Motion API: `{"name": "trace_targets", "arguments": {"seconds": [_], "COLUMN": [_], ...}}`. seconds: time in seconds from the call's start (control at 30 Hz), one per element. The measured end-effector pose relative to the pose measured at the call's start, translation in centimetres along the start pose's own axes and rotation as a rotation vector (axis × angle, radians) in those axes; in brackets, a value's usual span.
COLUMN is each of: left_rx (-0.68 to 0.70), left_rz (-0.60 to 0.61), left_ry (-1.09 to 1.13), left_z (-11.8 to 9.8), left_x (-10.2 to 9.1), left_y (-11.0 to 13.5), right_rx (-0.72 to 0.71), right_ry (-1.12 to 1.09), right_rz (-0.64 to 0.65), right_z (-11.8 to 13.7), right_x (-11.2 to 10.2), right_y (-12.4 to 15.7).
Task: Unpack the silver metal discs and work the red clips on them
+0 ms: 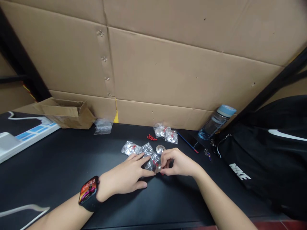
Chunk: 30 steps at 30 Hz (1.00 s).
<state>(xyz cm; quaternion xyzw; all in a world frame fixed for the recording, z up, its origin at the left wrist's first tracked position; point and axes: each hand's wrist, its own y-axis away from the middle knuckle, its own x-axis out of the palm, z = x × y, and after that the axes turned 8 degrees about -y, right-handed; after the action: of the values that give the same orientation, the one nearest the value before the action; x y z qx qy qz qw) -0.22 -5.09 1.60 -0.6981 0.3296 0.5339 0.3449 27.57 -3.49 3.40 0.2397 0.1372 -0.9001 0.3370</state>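
Note:
My left hand (pixel 130 172), with a watch on its wrist, lies with fingers spread over clear plastic bags (pixel 147 148) on the black table. Its index finger reaches toward a small silvery disc (pixel 158 168), shaped like a finger cymbal. My right hand (pixel 176 163) pinches this disc at its right edge, and a bit of red cord shows by the thumb. The exact grip is partly hidden by the fingers. Just above the right hand, another silvery disc (pixel 160 149) lies flat and unbagged. Left of it is a bagged disc (pixel 131 148) with a red bit.
Behind are red cords (pixel 152 137), more bagged discs (pixel 162 130) and a blue stick (pixel 188 142). A water bottle (pixel 217 121) and black bag (pixel 268 153) stand right. At left are an open carton (pixel 69 115), plastic bags (pixel 103 126) and a power strip (pixel 31 134).

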Motion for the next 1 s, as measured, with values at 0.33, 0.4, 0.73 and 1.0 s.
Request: {"name": "trace_targets", "arguments": {"seconds": [0.33, 0.4, 0.73, 1.0], "left_rx": [0.017, 0.015, -0.011, -0.009], "left_rz": [-0.028, -0.037, 0.006, -0.001], "left_ry": [0.023, 0.018, -0.004, -0.037], "left_z": [0.2, 0.1, 0.2, 0.2], "left_x": [0.4, 0.5, 0.5, 0.5], "left_y": [0.0, 0.0, 0.4, 0.5], "right_rx": [-0.037, -0.064, -0.095, -0.1], "right_ry": [0.108, 0.132, 0.345, 0.447], "right_rz": [-0.049, -0.007, -0.214, -0.364], "right_z": [0.0, 0.0, -0.3, -1.3], "right_x": [1.7, 1.7, 2.6, 4.2], "right_y": [-0.6, -0.6, -1.3, -3.0]}}
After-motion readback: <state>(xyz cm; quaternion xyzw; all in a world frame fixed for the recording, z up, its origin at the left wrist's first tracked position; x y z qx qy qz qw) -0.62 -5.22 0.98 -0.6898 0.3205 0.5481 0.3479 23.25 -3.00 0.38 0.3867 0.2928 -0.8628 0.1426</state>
